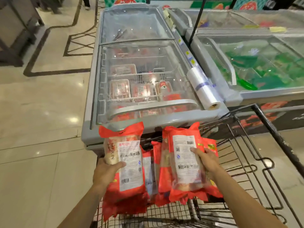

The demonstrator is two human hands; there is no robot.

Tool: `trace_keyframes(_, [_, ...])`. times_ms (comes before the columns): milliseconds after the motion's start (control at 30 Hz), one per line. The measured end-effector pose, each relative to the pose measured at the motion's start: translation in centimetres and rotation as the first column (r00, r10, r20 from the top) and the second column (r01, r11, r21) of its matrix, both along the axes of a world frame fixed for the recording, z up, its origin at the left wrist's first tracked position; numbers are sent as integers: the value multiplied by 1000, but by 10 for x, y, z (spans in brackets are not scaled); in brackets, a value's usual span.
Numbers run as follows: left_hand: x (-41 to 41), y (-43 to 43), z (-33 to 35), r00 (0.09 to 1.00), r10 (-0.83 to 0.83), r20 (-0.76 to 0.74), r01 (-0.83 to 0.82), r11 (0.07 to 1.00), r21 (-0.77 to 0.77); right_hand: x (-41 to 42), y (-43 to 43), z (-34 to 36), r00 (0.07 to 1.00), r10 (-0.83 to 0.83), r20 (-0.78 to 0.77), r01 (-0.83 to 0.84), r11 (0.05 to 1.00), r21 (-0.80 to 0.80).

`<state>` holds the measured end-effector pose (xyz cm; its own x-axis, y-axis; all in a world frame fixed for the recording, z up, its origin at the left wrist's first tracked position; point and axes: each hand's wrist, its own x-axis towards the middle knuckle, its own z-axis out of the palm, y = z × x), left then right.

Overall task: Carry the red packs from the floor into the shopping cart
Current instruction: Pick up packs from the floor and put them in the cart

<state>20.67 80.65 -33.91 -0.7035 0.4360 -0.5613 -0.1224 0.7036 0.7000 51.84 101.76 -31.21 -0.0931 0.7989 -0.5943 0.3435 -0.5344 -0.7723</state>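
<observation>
The left hand point(107, 171) grips a red pack point(127, 162) by its left edge: the thumb lies across the white label and the other fingers are hidden beneath. The right hand point(208, 159) grips a second red pack point(182, 163) by its right edge the same way, thumb on the label and the remaining fingers out of sight behind it. Only these two face up plainly. More red packs point(148, 170) are bunched between and under them, but I cannot count them or tell which hand carries which. Both bundles are held over the shopping cart point(269, 123), a black wire basket cut off at the bottom and right edges. Beyond it stand two chest freezers. The near freezer point(89, 102) has fogged glass lids and its trays are blurred, while the right freezer point(263, 93) shows green packaging. One roll of clear bags point(204, 89) lies between them, and pale tiled floor point(41, 120) spreads to the left
</observation>
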Motion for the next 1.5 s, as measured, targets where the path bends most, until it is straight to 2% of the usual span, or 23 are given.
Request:
trace_keyframes(33, [-1,-1,-1,1000,-6,-12,6,1000,3,-2,-2,-3,1000,-13,-1,13,1000,22])
trace_keyframes(167, [9,0,4,993,-61,-99,61,998,-2,-6,-6,-39,970,-5,243,-38,984,172])
trace_keyframes(333, [8,-3,11,955,-129,-265,119,991,-54,-11,2,-39,915,-35,402,-69,968,241])
trace_keyframes(500, [29,-20,39,854,-266,-446,222,963,-150,-15,-19,-1,851,100,516,-311,887,341])
trace_keyframes(633, [49,-27,69,736,-362,-573,315,931,-184,-26,-48,40,782,230,579,-525,745,412])
trace_keyframes(700, [69,-44,98,652,-396,-646,351,914,-206,-22,-77,81,738,263,622,-627,608,487])
trace_keyframes(833, [96,-67,144,461,-400,-793,358,901,-246,-20,-124,138,662,176,729,-733,355,580])
trace_keyframes(967, [122,-97,199,300,-316,-900,324,921,-215,-17,-172,187,629,151,763,-773,227,592])
trace_keyframes(1067, [137,-123,230,188,-277,-942,286,933,-217,-17,-202,210,659,136,739,-751,161,640])
trace_keyframes(1133, [144,-142,247,161,-264,-951,247,944,-220,-20,-222,221,668,156,728,-744,125,656])
trace_keyframes(1367, [151,-228,280,148,-277,-949,46,961,-273,-45,-297,253,621,243,745,-757,-61,650])
trace_keyframes(1500, [140,-280,288,172,-270,-947,-79,955,-286,-72,-343,266,610,337,717,-721,-140,679])
